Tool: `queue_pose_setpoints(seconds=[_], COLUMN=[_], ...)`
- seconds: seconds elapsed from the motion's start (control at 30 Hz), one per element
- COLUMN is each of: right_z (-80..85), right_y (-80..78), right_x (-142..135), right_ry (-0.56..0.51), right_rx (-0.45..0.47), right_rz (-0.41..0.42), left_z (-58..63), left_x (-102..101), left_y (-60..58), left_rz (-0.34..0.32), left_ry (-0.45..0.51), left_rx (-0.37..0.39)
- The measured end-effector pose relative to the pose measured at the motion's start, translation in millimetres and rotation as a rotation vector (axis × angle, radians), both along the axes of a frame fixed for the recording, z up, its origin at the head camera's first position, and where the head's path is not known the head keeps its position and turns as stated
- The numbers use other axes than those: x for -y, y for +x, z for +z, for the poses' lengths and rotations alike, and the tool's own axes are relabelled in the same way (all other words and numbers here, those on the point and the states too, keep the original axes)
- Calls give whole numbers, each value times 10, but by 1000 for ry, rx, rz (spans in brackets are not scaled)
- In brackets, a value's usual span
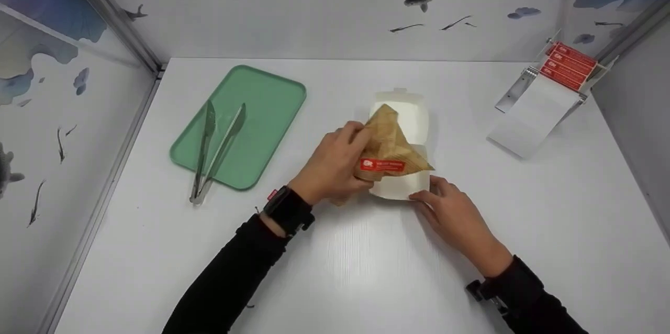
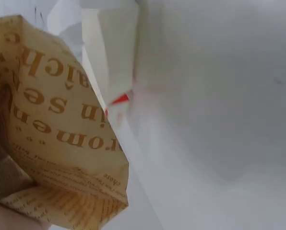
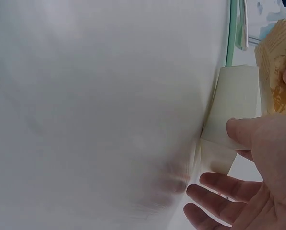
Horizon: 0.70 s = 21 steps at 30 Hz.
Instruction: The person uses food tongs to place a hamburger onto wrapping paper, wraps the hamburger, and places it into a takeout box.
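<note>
My left hand [image 1: 335, 161] grips a brown paper bag [image 1: 390, 137] above the open white takeaway box [image 1: 411, 185]. A red sticker [image 1: 383, 165] marks the bag's near side, and its pointed corner juts right across the box. Printed words cover the paper [image 2: 61, 115] in the left wrist view; what the bag contains is hidden. At the box's near right corner, my right hand [image 1: 455, 213] pinches the wall. Its thumb lies on the front wall [image 3: 234, 103] in the right wrist view, while the other fingers spread beside the box. The raised lid [image 1: 403, 109] leans away at the back.
On the left of the white table [image 1: 335, 271] lies a green tray [image 1: 267, 119], with metal tongs [image 1: 204, 151] across its near left edge. A dispenser [image 1: 534, 109] holding red stickers [image 1: 568, 66] stands at the back right. Painted panels enclose the back and left.
</note>
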State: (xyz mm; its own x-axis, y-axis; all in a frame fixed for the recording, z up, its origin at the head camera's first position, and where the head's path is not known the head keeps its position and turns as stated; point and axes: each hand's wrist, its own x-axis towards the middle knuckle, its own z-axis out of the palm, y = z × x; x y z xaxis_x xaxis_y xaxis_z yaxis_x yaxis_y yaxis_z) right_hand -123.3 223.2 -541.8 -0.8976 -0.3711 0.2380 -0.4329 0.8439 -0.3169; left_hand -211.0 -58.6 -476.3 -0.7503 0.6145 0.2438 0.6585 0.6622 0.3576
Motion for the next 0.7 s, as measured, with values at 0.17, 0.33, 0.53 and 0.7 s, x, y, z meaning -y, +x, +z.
queue_pose_setpoints(seconds=[0.17, 0.33, 0.53, 0.7], right_z=[0, 8, 28, 125], right_y=[2, 18, 42, 75], right_x=[-12, -20, -30, -91], right_ry=[-25, -12, 12, -37], right_rx=[-17, -26, 11, 167], right_rz=[15, 35, 36, 34], left_z=[-16, -92, -170, -210], left_x=[-263, -403, -465, -480], left_y=[-114, -194, -211, -198], left_rz=[-190, -295, -291, -274], left_ry=[-74, -129, -205, -259], left_rx=[-10, 25, 49, 43])
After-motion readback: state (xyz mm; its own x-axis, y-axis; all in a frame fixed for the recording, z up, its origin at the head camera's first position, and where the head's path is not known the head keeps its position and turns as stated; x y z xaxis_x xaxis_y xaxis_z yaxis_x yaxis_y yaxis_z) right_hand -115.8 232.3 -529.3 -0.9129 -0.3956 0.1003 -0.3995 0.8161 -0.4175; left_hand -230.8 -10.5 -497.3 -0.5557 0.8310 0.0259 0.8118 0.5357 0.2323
